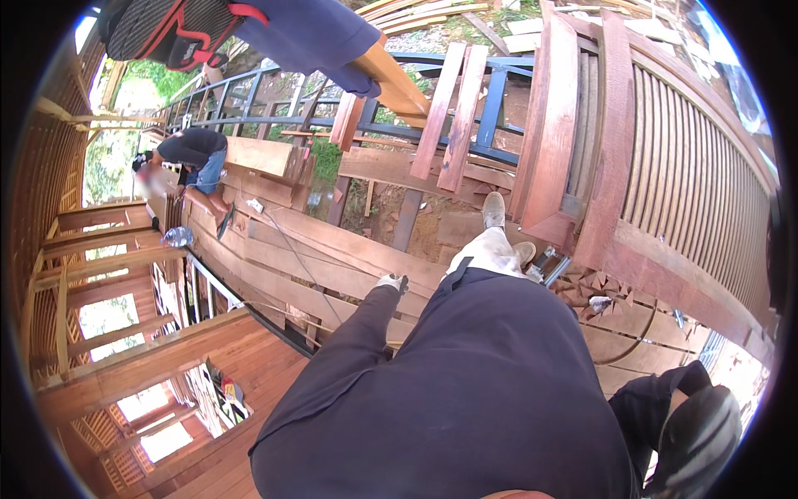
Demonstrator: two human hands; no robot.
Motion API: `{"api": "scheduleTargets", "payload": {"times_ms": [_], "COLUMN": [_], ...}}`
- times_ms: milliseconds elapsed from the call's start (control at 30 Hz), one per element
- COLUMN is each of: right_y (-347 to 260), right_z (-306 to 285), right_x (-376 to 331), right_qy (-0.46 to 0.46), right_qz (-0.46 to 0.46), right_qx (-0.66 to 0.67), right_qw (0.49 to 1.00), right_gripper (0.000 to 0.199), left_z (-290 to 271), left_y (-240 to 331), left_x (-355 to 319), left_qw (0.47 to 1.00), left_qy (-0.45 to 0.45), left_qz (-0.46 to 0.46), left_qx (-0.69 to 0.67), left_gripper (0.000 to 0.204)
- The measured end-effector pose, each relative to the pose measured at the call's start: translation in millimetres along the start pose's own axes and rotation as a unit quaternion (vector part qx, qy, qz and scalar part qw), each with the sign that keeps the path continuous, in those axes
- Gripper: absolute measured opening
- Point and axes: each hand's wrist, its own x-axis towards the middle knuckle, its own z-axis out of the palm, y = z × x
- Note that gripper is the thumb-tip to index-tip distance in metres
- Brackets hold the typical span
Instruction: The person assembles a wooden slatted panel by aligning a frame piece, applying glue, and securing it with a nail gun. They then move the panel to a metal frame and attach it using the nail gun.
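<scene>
My left arm reaches down over the plank deck [332,249]. At its end my left hand [391,283], in a whitish glove with a dark patch at its edge, is beside the boards. Its fingers are too small to make out, and I see no object clearly in it. At the lower right, past a dark sleeve and a strip of bare wrist, a dark grey shape [702,432] looks like my gloved right hand. Its fingers do not show distinctly. My light trousers and shoes [494,209] are near two short reddish boards [461,125].
A slatted wooden railing panel [690,158] leans at the right. Blue metal framing [495,104] crosses gaps over bare ground. A co-worker [195,158] bends over planks at the left, near a clear plastic bottle [177,237]. A cable [299,262] crosses the deck. Navy cloth [307,37] hangs overhead.
</scene>
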Motion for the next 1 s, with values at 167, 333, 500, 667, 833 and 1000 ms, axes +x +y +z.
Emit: {"api": "scheduleTargets", "payload": {"times_ms": [167, 333, 500, 667, 833, 1000], "right_y": [24.3, 58.2, 78.0, 97.2, 89.6, 83.5], "right_z": [1.7, 22.8, 22.2, 34.3, 78.0, 149.5], "right_x": [-22.3, -28.9, -68.6, -104.7, -141.4, -168.6], "right_qy": [0.132, 0.068, 0.154, 0.254, 0.384, 0.462], "right_qz": [0.207, 0.411, 0.436, 0.390, 0.384, 0.391], "right_qx": [0.069, 0.160, 0.145, 0.088, 0.090, 0.113], "right_qw": [0.967, 0.895, 0.874, 0.881, 0.835, 0.788], "right_gripper": [0.039, 0.055, 0.065, 0.055, 0.039, 0.035], "left_z": [0.1, -9.4, 26.0, 140.5, 207.8, 225.6], "left_y": [24.3, 159.6, 377.4, 548.5, 579.3, 570.6], "left_x": [-27.3, -90.4, -222.3, -328.2, -317.0, -305.7], "left_qw": [0.996, 0.967, 0.710, 0.399, 0.316, 0.252], "left_qy": [-0.001, 0.089, 0.109, 0.045, -0.023, 0.002], "left_qz": [0.059, 0.238, 0.680, 0.875, 0.808, 0.827], "left_qx": [-0.071, 0.036, 0.148, 0.271, 0.497, 0.502], "left_gripper": [0.024, 0.020, 0.034, 0.036, 0.040, 0.032]}}
